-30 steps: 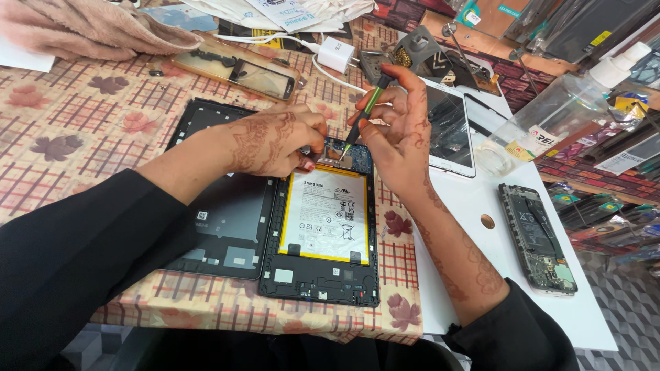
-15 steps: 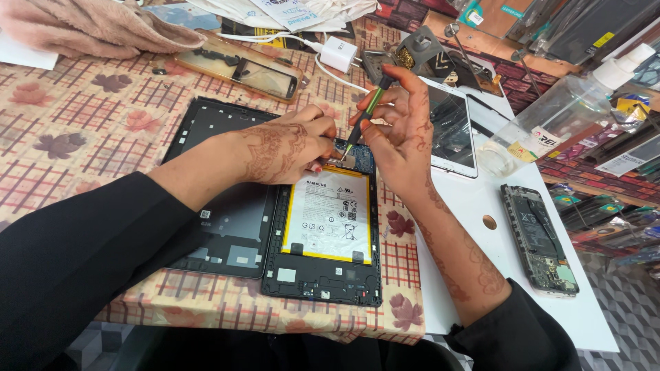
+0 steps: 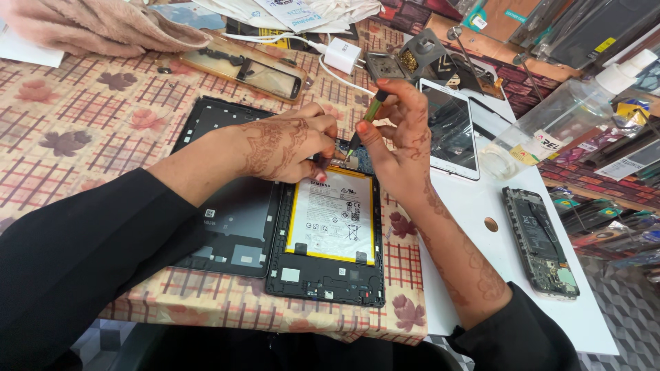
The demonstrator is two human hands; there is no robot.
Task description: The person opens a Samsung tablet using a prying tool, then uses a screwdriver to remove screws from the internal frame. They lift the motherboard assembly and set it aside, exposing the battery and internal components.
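An opened tablet lies face down on the patterned tablecloth, its white, yellow-edged battery exposed. My right hand holds a thin green-handled screwdriver upright, its tip down at the tablet's upper edge. My left hand rests on the same upper edge with its fingertips pinched right beside the screwdriver tip; what they pinch is hidden. The tablet's black back cover lies just left of it, partly under my left forearm.
A white-framed phone lies right of my right hand. Another opened phone body sits on the white board. A clear bottle, white charger, screen frame and beige cloth lie behind.
The view has shifted slightly. Both hands stay at the tablet's upper edge, the screwdriver tip working at the same spot.
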